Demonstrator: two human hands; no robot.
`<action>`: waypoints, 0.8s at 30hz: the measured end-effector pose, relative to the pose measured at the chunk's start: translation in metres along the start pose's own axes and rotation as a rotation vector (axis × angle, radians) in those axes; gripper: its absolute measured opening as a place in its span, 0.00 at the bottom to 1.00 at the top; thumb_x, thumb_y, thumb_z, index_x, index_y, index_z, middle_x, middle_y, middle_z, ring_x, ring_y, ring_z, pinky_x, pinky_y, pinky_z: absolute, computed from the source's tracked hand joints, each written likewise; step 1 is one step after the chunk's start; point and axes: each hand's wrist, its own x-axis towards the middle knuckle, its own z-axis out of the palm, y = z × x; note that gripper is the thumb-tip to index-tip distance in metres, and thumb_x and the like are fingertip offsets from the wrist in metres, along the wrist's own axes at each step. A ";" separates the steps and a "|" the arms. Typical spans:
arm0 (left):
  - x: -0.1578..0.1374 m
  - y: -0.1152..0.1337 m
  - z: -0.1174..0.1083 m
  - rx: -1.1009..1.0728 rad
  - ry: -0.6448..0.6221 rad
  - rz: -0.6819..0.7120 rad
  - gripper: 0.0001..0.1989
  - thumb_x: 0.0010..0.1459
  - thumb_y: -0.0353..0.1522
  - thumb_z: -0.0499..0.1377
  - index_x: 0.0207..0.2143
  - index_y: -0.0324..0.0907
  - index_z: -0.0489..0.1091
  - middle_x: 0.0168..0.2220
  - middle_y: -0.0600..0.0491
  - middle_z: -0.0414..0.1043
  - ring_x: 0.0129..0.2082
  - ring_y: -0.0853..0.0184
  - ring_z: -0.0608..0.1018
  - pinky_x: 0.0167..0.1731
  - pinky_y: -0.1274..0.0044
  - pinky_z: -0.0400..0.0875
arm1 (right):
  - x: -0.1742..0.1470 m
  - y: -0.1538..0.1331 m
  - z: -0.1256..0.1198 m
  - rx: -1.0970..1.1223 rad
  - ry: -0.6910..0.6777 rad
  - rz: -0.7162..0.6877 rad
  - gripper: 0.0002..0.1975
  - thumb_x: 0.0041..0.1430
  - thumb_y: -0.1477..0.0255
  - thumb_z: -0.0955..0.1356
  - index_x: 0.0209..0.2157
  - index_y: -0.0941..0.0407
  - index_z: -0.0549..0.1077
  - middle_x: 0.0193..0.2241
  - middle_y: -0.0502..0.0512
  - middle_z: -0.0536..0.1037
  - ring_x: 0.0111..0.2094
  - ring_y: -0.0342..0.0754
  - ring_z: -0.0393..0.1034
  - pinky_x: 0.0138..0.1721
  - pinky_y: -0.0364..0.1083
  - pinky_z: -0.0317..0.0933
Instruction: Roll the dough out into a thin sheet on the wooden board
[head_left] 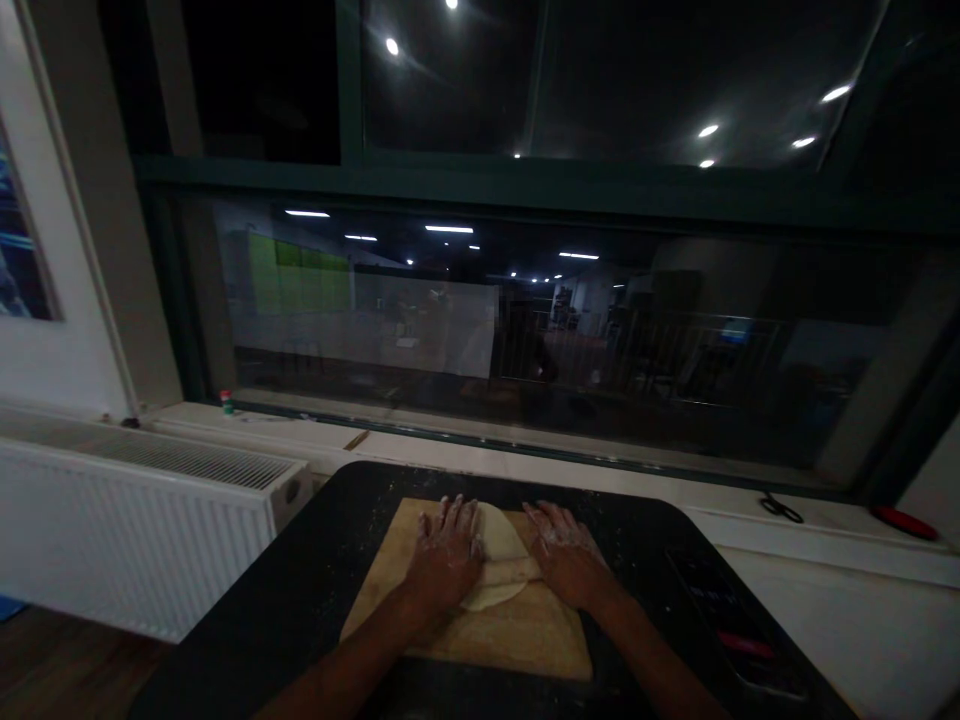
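A flattened round of pale dough (501,535) lies on a light wooden board (495,645). My left hand (448,555), dusted with flour, rests over the dough's left side with its fingers stretched forward. At the right edge lies my right hand (564,550), also floury, palm down with its fingers extended. Between the two hands a pale, straight band crosses the dough; it resembles a rolling pin (514,571), though dim light blurs it. Its ends are hidden under my palms.
The board sits on a dark table (300,600) sprinkled with flour. A phone (731,620) lies at the table's right. Scissors (780,508) and a red object (904,522) are on the windowsill (480,455). A white radiator (142,530) stands left, beneath a wide window (525,330).
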 end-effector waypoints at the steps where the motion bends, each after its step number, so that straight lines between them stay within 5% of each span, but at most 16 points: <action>1: -0.001 0.001 0.000 0.016 -0.001 0.006 0.28 0.65 0.31 0.47 0.67 0.36 0.58 0.69 0.38 0.57 0.68 0.43 0.59 0.61 0.44 0.57 | -0.002 0.000 0.004 -0.008 -0.004 0.027 0.26 0.67 0.69 0.59 0.65 0.53 0.65 0.64 0.61 0.66 0.63 0.59 0.62 0.59 0.60 0.60; 7: -0.018 0.007 -0.003 0.051 0.074 0.130 0.28 0.66 0.32 0.46 0.67 0.35 0.58 0.68 0.39 0.58 0.67 0.44 0.61 0.62 0.45 0.57 | -0.025 0.004 0.020 -0.003 0.044 0.009 0.24 0.66 0.72 0.57 0.59 0.60 0.71 0.63 0.62 0.67 0.64 0.56 0.61 0.63 0.56 0.59; 16: -0.063 0.010 0.008 0.037 0.295 0.309 0.26 0.71 0.35 0.46 0.68 0.40 0.55 0.68 0.47 0.59 0.68 0.55 0.61 0.64 0.60 0.63 | -0.081 0.004 0.036 0.028 0.257 -0.006 0.23 0.71 0.63 0.56 0.57 0.54 0.73 0.60 0.54 0.72 0.62 0.53 0.64 0.62 0.54 0.63; 20: -0.063 0.009 0.025 0.012 0.354 0.303 0.25 0.71 0.38 0.48 0.66 0.39 0.60 0.65 0.44 0.64 0.64 0.54 0.68 0.60 0.63 0.70 | -0.064 0.013 0.036 0.062 0.242 -0.045 0.24 0.72 0.60 0.55 0.55 0.53 0.75 0.59 0.53 0.74 0.61 0.53 0.66 0.62 0.54 0.63; 24: -0.033 0.000 0.050 -0.034 0.319 0.205 0.25 0.68 0.42 0.50 0.62 0.41 0.67 0.60 0.42 0.70 0.60 0.52 0.73 0.55 0.62 0.75 | -0.012 0.030 0.038 0.132 0.148 -0.085 0.24 0.70 0.59 0.55 0.52 0.51 0.78 0.55 0.54 0.77 0.58 0.53 0.70 0.59 0.54 0.66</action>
